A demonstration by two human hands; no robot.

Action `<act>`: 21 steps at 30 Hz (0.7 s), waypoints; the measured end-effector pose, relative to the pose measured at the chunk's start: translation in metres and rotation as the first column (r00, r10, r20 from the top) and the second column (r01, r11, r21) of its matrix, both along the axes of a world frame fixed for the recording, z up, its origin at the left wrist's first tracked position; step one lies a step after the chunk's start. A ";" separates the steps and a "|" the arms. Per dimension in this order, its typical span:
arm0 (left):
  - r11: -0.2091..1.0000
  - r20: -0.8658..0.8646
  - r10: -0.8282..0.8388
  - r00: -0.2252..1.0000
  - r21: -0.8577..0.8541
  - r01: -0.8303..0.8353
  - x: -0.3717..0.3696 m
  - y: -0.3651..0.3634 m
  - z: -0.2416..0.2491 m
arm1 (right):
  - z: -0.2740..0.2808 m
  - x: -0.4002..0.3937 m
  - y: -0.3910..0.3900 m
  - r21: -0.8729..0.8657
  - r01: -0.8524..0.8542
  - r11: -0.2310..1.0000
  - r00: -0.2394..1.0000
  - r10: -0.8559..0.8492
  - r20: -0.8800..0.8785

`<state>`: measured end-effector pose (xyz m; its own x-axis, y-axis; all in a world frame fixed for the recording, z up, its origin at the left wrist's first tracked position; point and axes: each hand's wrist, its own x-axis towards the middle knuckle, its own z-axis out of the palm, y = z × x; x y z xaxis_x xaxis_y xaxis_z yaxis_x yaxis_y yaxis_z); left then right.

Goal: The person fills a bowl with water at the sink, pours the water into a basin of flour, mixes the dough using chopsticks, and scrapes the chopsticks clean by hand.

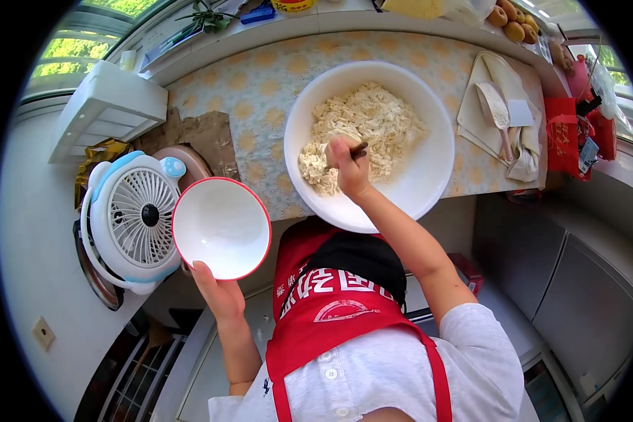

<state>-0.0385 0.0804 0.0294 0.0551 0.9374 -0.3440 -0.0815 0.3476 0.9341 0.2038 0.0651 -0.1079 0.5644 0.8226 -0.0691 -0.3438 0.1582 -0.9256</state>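
A large white basin (439,155) on the table holds shaggy, pale dough flakes (376,116) with some dry flour. My right hand (348,165) is over the basin, its fingers wrapped round dark brown chopsticks (359,150); their lower ends are hidden by the hand and the dough. To the left, off the table's front edge, my left hand (219,292) grips a white bowl (221,228) with a red rim by its near side. The bowl is tilted toward me, and its inside shows only white. Most of the left fingers are hidden behind it.
A white and blue fan (144,214) stands close left of the bowl, near a white foam box (109,112). On the right lie a folded cloth (482,77), a scoop with flour (494,105) and a red bag (563,133). Potato-like produce (513,21) sits on the back ledge.
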 end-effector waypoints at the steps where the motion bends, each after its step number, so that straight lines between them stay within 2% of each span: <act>1: 1.000 -0.014 0.012 1.000 0.006 -0.012 -0.001 -0.001 0.001 | 0.009 0.009 0.014 0.023 0.029 0.999 1.000 -0.029 -0.002; 3: 0.999 -0.033 0.042 0.999 0.006 -0.042 0.000 -0.004 0.002 | 0.006 0.028 0.039 0.168 0.085 0.982 0.995 -0.091 0.027; 4: 0.999 -0.040 0.044 0.998 -0.005 -0.044 0.001 -0.005 0.003 | 0.007 0.041 0.047 0.206 0.101 0.973 0.995 -0.101 -0.011; 9: 0.999 -0.036 0.030 0.999 -0.034 -0.031 0.011 -0.004 0.000 | -0.001 0.110 0.041 0.241 0.125 0.962 0.983 -0.153 0.099; 12: 0.999 -0.023 -0.007 1.000 -0.034 0.006 0.018 -0.001 0.000 | 0.007 0.128 0.011 0.164 0.182 0.970 0.978 -0.196 0.073; 14: 0.999 -0.012 -0.039 0.999 -0.031 0.039 0.024 0.002 -0.001 | 0.004 0.128 -0.017 0.175 0.206 0.963 0.976 -0.214 0.031; 16: 0.998 0.001 -0.043 0.999 -0.043 0.043 0.023 0.003 -0.005 | 0.007 0.111 -0.042 0.081 0.224 0.971 0.972 -0.229 0.051; 18: 0.997 0.014 -0.053 0.999 -0.057 0.053 0.019 0.005 -0.010 | 0.005 0.077 -0.076 -0.085 0.115 0.990 0.949 -0.085 0.302; 19: 0.997 0.032 -0.065 0.997 -0.050 0.067 0.017 0.006 -0.012 | 0.004 0.063 -0.085 -0.138 0.125 0.983 0.933 -0.069 0.355; 20: 0.996 0.048 -0.074 0.996 -0.042 0.076 0.016 0.007 -0.014 | 0.004 0.050 -0.088 -0.190 0.133 0.973 0.914 -0.046 0.403; 21: 0.996 0.048 -0.071 0.996 -0.041 0.073 0.017 0.008 -0.014 | 0.003 0.036 -0.086 -0.190 0.105 0.976 0.953 -0.044 0.300</act>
<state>-0.0216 0.0886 0.0151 0.1388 0.9149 -0.3791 -0.0979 0.3936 0.9141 0.2396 -0.0204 -0.1044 0.6438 0.7635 -0.0516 -0.0478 -0.0272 -0.9985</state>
